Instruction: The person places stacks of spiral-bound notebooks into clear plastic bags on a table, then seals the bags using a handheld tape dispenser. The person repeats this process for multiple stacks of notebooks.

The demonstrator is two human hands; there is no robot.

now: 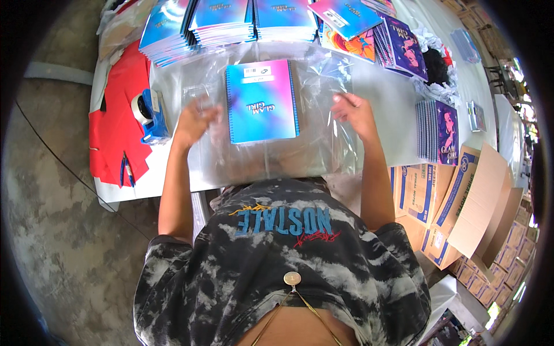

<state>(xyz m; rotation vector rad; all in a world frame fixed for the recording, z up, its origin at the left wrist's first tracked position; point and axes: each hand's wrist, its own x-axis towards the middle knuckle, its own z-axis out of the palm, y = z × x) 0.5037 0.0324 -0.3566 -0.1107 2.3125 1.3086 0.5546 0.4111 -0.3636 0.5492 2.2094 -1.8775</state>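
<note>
A spiral notebook point(262, 109) with a blue and pink cover lies on a spread sheet of clear plastic film point(259, 160) in front of me. Its wire binding runs down the left side, and a white label is at its far end. My left hand point(198, 120) is just left of the notebook over the film, its fingers smeared by motion. To the right, my right hand point(356, 115) has its fingers drawn together at a wrinkled part of the film, apart from the notebook. Both forearms reach up from the near side.
Stacks of matching notebooks point(222, 22) line the far edge. At left lie red sheets point(118, 109), a blue tape dispenser point(154, 118) and pens point(126, 170). Purple notebooks point(437, 132) stand stacked at right, above open cardboard boxes point(461, 202).
</note>
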